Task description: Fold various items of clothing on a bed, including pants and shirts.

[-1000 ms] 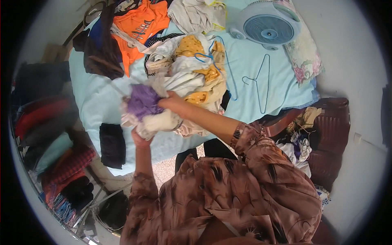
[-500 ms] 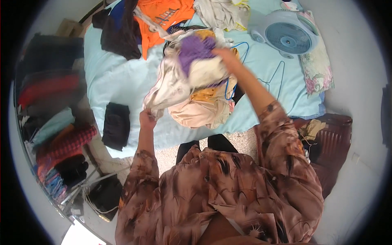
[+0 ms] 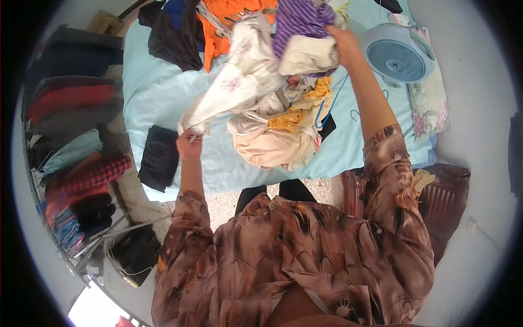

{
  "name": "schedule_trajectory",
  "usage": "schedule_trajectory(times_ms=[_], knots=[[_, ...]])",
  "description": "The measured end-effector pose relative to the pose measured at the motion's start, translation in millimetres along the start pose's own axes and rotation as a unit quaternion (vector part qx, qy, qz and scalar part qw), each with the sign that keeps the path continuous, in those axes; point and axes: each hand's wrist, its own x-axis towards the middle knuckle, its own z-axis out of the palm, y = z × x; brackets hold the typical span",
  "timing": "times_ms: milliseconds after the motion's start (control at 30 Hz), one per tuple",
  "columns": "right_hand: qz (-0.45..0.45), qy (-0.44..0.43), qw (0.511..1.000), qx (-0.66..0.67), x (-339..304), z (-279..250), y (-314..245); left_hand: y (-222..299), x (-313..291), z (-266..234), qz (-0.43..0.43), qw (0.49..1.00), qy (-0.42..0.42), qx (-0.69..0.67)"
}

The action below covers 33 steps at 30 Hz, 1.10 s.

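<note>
My left hand pinches the lower end of a white cloth with a pink flower print, which stretches away toward the pile. My right hand is closed on a bunch of clothes, with a cream garment and a purple striped garment at its fingers. Below them, a heap of clothes lies on the bed, with a peach garment at the near side and a mustard-yellow patterned one above it. Blue hangers lie right of the heap.
A light blue sheet covers the bed. Folded black cloth lies at its near left. Dark and orange clothes spread along the far side. A blue fan stands far right beside a floral pillow. Folded clothes fill a rack at left.
My right hand has moved away and to the right, carrying the purple and cream clothes off the heap. The white flowered cloth is now drawn out longer from my left hand.
</note>
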Motion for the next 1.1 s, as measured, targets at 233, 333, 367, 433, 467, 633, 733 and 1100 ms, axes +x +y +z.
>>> schedule_trajectory(times_ms=[233,333,367,433,467,633,733,1100], knots=[[0.034,-0.147,0.903,-0.402,-10,3,105,35,16,-119,0.085,0.973,0.208,0.057],[0.016,0.05,0.893,-0.448,-25,-61,199,7,16,-156,0.0,0.93,0.322,0.179],[0.091,0.163,0.838,-0.513,-53,-56,218,-18,-2,-156,0.01,0.9,0.39,0.197],[0.155,0.174,0.792,-0.564,-79,-28,252,-22,-24,-210,0.155,0.709,0.523,0.447],[0.145,0.156,0.804,-0.555,-96,9,247,-12,-47,-261,0.235,0.625,0.504,0.547],[0.323,0.193,0.899,-0.224,-114,-70,284,-121,-42,-110,-0.357,0.858,0.001,0.369],[0.417,0.082,0.902,0.081,-130,6,230,-142,-66,-38,-0.4,0.845,-0.029,0.353],[0.313,-0.059,0.88,0.352,-162,38,96,-158,-52,72,-0.308,0.929,-0.205,0.001]])
